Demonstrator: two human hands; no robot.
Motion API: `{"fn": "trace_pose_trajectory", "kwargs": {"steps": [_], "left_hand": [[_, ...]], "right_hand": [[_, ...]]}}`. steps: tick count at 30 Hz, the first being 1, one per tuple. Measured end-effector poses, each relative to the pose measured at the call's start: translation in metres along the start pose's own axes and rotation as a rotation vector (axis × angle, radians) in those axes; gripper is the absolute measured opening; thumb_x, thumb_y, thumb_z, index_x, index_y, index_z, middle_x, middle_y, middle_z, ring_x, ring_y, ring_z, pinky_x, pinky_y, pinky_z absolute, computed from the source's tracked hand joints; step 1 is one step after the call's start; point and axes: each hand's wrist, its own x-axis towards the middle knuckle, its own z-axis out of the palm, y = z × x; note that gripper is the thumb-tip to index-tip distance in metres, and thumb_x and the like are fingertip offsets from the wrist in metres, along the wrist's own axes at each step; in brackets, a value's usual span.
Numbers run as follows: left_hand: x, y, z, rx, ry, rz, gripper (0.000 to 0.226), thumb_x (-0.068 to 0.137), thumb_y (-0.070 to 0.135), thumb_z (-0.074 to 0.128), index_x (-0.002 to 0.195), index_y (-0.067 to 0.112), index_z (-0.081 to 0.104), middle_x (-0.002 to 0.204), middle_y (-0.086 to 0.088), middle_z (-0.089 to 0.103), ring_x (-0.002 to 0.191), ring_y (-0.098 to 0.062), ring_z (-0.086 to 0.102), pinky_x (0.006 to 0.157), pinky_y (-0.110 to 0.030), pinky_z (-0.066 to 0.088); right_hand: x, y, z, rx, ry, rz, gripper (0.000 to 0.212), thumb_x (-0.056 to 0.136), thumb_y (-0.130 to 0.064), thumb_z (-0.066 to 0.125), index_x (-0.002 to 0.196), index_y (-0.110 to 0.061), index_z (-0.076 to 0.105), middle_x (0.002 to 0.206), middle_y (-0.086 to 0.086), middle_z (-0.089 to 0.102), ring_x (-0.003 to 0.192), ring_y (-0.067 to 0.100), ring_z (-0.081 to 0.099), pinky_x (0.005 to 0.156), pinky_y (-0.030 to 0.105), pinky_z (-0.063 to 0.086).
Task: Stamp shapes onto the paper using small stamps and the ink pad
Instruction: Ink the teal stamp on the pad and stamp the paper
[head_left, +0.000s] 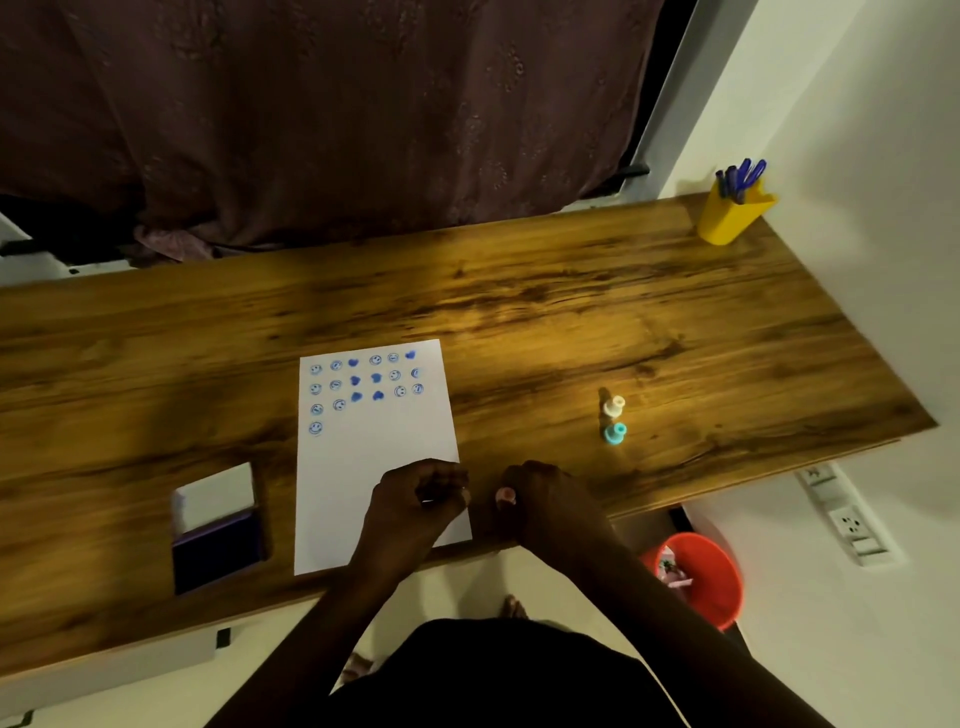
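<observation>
A white sheet of paper (374, 467) lies on the wooden desk (571, 322), its upper part covered with several blue smiley and heart prints. The open ink pad (218, 545), white lid raised, sits to the paper's left. My left hand (415, 499) rests curled on the paper's lower right corner; whether it holds anything I cannot tell. My right hand (540, 499) is just off the paper's right edge, fingers closed around a small pink stamp (505, 496). A cream stamp (614, 405) and a teal stamp (615, 433) stand together further right.
A yellow holder with blue pens (732, 208) stands at the desk's far right corner by the wall. A dark curtain hangs behind the desk. Below the desk's right end sits a red bucket (701, 577); a power strip (847, 514) is on the wall.
</observation>
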Motion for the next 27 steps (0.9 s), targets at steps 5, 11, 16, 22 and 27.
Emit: {"fn": "trace_pose_trajectory", "kwargs": {"steps": [5, 11, 16, 22, 27], "left_hand": [[0.004, -0.001, 0.002, 0.007, -0.007, -0.011, 0.021, 0.084, 0.018, 0.083, 0.101, 0.031, 0.08, 0.094, 0.023, 0.08, 0.094, 0.006, 0.073, 0.087, -0.015, 0.052], [0.008, -0.001, 0.004, 0.042, -0.002, 0.004, 0.019, 0.083, 0.019, 0.084, 0.097, 0.032, 0.08, 0.093, 0.019, 0.08, 0.092, 0.005, 0.073, 0.084, -0.014, 0.053], [0.008, 0.002, 0.007, 0.045, -0.013, 0.025, 0.023, 0.084, 0.017, 0.083, 0.096, 0.037, 0.077, 0.096, 0.017, 0.08, 0.094, 0.004, 0.073, 0.085, -0.014, 0.055], [0.006, 0.007, 0.002, 0.042, -0.006, 0.026, 0.021, 0.085, 0.017, 0.082, 0.099, 0.032, 0.079, 0.098, 0.016, 0.08, 0.094, -0.002, 0.075, 0.087, -0.017, 0.056], [0.003, 0.009, -0.006, 0.011, 0.029, 0.061, 0.024, 0.086, 0.021, 0.082, 0.094, 0.042, 0.076, 0.094, 0.028, 0.077, 0.095, 0.006, 0.072, 0.085, -0.013, 0.053]], "right_hand": [[0.0, 0.013, -0.013, 0.107, 0.032, 0.051, 0.037, 0.089, -0.049, 0.068, 0.115, -0.023, 0.067, 0.106, -0.005, 0.069, 0.091, 0.012, 0.069, 0.073, 0.023, 0.054], [0.004, 0.065, -0.051, -0.016, 0.322, 0.202, 0.033, 0.086, -0.033, 0.074, 0.112, -0.014, 0.071, 0.1, 0.009, 0.072, 0.087, 0.028, 0.071, 0.073, 0.034, 0.058], [0.007, 0.091, -0.062, -0.159, 0.329, 0.27, 0.043, 0.088, -0.03, 0.07, 0.128, -0.014, 0.064, 0.105, 0.013, 0.07, 0.097, 0.034, 0.069, 0.074, 0.04, 0.06], [0.011, 0.098, -0.055, -0.16, 0.276, 0.258, 0.041, 0.092, -0.026, 0.067, 0.131, -0.012, 0.062, 0.111, 0.017, 0.072, 0.098, 0.035, 0.07, 0.077, 0.04, 0.057], [0.015, 0.073, -0.058, 0.029, 0.32, 0.278, 0.022, 0.089, -0.035, 0.075, 0.092, -0.013, 0.075, 0.083, 0.005, 0.077, 0.075, 0.024, 0.073, 0.061, 0.027, 0.051]]}}
